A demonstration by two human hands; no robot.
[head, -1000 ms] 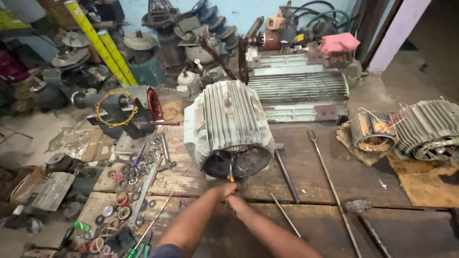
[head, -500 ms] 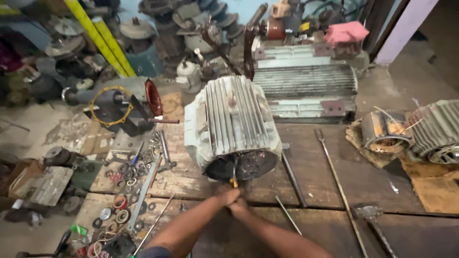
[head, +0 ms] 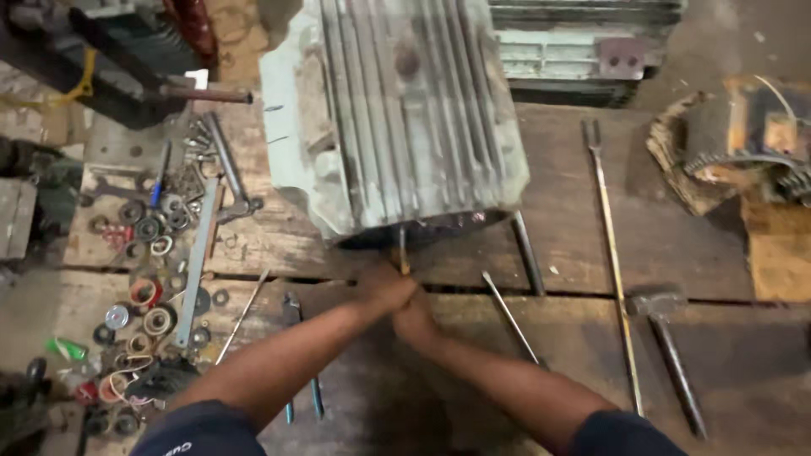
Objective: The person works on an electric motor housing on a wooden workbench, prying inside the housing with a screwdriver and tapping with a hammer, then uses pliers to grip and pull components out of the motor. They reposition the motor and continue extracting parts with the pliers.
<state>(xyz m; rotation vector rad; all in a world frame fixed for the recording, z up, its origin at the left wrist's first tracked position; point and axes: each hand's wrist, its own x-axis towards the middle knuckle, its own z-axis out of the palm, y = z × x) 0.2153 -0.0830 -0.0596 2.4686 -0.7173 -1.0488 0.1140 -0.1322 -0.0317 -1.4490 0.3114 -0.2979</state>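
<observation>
Both hands meet at the near edge of the motor: the left hand (head: 384, 287) and the right hand (head: 414, 317) are pressed together, fingers curled tight around the lower end of a thin rod (head: 403, 252) that rises from the joined fists to the motor's open end. The rod's upper end disappears into the dark opening, so what it touches inside cannot be told.

The motor (head: 397, 110) lies on its side on the wooden bench (head: 574, 236), its open end toward the person. Its casing is pale grey-green, ribbed with long cooling fins, worn and stained, with a flat flange at the left.

Just right of the hands a dark bar (head: 528, 252) sticks out from under the motor, and a thinner steel pin (head: 509, 317) lies slanted on the planks close by the right forearm. Further right a long thin rod with a forked top (head: 612, 262) runs down the bench, and a hammer (head: 663, 338) lies beside its lower end.

To the left a flat metal strip (head: 196, 262) lies among scattered washers and bearings (head: 144, 295), with a pair of blue-handled pliers (head: 300, 355) near the left forearm. A second ribbed motor (head: 583, 46) stands behind, and a stator with copper windings (head: 752, 143) sits at the far right on cardboard.
</observation>
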